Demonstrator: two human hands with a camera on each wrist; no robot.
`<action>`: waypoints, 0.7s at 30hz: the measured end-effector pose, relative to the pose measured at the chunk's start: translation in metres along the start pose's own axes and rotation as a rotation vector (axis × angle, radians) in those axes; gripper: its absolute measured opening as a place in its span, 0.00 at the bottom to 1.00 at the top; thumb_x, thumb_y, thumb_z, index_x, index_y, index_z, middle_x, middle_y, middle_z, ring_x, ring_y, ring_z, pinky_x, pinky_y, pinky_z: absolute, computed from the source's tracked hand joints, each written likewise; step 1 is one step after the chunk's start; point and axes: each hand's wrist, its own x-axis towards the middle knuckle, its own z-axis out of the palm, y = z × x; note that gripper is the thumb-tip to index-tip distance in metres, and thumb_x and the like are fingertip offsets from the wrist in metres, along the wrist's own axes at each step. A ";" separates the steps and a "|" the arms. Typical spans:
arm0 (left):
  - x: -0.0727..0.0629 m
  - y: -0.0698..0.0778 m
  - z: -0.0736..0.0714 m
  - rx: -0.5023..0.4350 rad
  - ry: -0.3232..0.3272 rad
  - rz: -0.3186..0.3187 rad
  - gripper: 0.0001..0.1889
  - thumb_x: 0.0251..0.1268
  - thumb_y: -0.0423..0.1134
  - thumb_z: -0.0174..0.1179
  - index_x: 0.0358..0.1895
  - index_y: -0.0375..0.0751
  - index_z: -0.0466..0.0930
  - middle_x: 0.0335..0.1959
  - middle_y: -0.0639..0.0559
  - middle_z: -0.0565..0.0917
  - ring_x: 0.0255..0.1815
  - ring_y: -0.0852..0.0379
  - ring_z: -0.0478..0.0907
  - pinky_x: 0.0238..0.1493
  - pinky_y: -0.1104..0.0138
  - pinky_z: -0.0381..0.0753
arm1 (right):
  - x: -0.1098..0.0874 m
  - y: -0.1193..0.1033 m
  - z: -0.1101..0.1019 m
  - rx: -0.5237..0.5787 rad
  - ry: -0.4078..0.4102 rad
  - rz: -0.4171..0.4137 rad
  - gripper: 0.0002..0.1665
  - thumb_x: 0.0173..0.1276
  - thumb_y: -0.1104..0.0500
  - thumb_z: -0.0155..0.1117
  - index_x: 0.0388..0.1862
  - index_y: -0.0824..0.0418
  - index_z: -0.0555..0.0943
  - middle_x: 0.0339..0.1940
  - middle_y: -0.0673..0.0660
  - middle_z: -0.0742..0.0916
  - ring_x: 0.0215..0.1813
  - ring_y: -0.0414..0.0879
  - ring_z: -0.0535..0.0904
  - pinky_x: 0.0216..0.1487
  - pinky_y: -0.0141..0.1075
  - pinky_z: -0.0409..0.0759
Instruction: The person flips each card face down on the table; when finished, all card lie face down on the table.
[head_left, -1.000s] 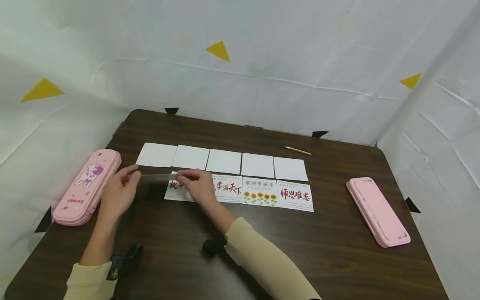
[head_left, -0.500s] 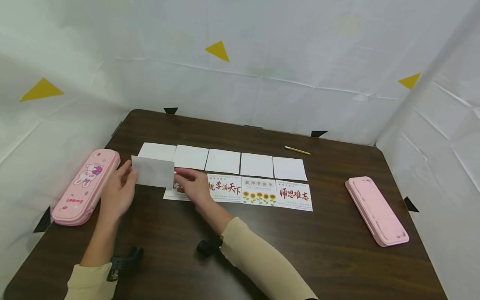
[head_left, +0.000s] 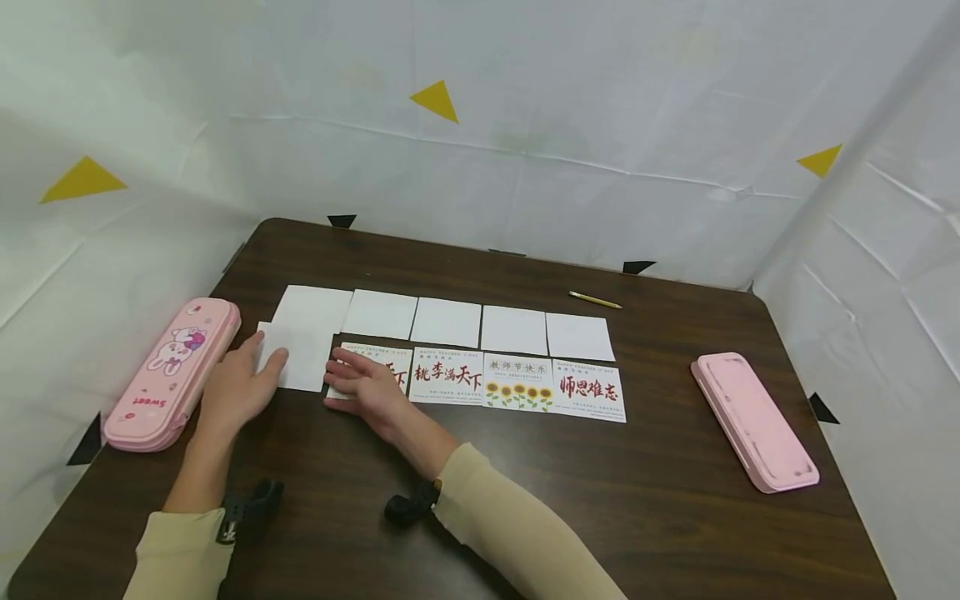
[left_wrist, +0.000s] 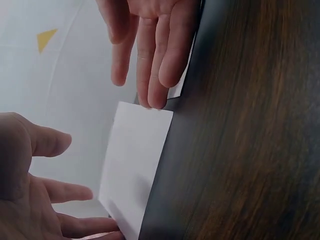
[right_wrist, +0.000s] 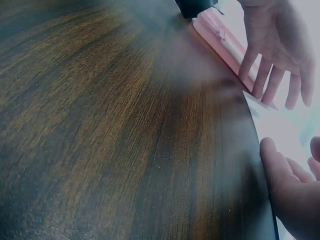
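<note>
A blank white card (head_left: 303, 358) lies flat on the table between my hands, overlapping the leftmost card (head_left: 312, 307) of the back row. Beside its left edge is my left hand (head_left: 242, 382), fingers extended; in the left wrist view its lower fingers (left_wrist: 82, 226) reach the card's edge. My right hand (head_left: 372, 393) has its fingers straight at the card's right end, partly covering a printed card (head_left: 401, 377) with red characters. In the left wrist view, the right fingertips (left_wrist: 156, 97) meet the blank card's end. Neither hand grips anything.
Three more printed cards continue rightward, including a sunflower card (head_left: 517, 392). Several blank cards (head_left: 448, 322) form the back row. A pencil (head_left: 595, 299) lies behind them. Pink cases stand at left (head_left: 174, 375) and right (head_left: 753, 423). White sheeting (head_left: 525, 100) surrounds the dark table (head_left: 660, 500).
The card, pinched edge-on between both hands and then tilted upright, now lies flat on the table. Both hands have let go and their fingers have straightened; the right hand has shifted slightly left.
</note>
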 end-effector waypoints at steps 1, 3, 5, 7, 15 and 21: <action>0.001 -0.001 0.000 0.012 -0.004 -0.001 0.40 0.76 0.57 0.40 0.74 0.24 0.49 0.69 0.19 0.57 0.68 0.21 0.53 0.64 0.32 0.53 | 0.000 0.000 0.000 -0.001 -0.006 0.002 0.29 0.70 0.75 0.53 0.69 0.64 0.72 0.63 0.63 0.80 0.64 0.55 0.76 0.54 0.49 0.81; 0.002 -0.002 0.001 0.034 -0.013 -0.005 0.40 0.76 0.57 0.39 0.74 0.24 0.50 0.68 0.19 0.57 0.67 0.19 0.53 0.63 0.32 0.54 | -0.001 0.000 0.001 -0.001 -0.016 0.006 0.29 0.70 0.74 0.53 0.70 0.64 0.71 0.63 0.64 0.79 0.65 0.56 0.75 0.54 0.49 0.81; 0.003 -0.004 0.001 0.057 -0.021 -0.009 0.40 0.76 0.58 0.39 0.74 0.24 0.50 0.68 0.18 0.58 0.66 0.18 0.53 0.63 0.31 0.54 | -0.002 0.000 0.002 0.003 -0.034 0.016 0.29 0.71 0.74 0.53 0.70 0.64 0.71 0.65 0.65 0.77 0.66 0.57 0.74 0.54 0.49 0.80; 0.004 -0.006 0.002 0.076 -0.023 -0.009 0.40 0.76 0.58 0.39 0.73 0.24 0.50 0.68 0.18 0.58 0.65 0.17 0.53 0.62 0.31 0.54 | -0.003 0.000 0.002 0.005 -0.048 0.021 0.29 0.71 0.74 0.54 0.71 0.64 0.70 0.66 0.66 0.76 0.67 0.58 0.73 0.55 0.49 0.80; 0.003 -0.007 0.009 0.086 -0.019 0.002 0.41 0.75 0.59 0.41 0.73 0.25 0.52 0.69 0.20 0.59 0.65 0.17 0.54 0.61 0.30 0.54 | -0.005 0.001 0.001 0.006 -0.043 0.027 0.29 0.71 0.73 0.54 0.71 0.64 0.70 0.67 0.65 0.75 0.67 0.56 0.72 0.56 0.48 0.79; 0.003 -0.007 0.011 0.091 -0.003 0.004 0.41 0.74 0.60 0.39 0.74 0.26 0.52 0.69 0.21 0.59 0.64 0.17 0.55 0.60 0.28 0.54 | -0.004 0.000 0.003 -0.001 -0.045 0.019 0.28 0.72 0.72 0.54 0.71 0.64 0.70 0.68 0.65 0.74 0.68 0.56 0.72 0.56 0.49 0.79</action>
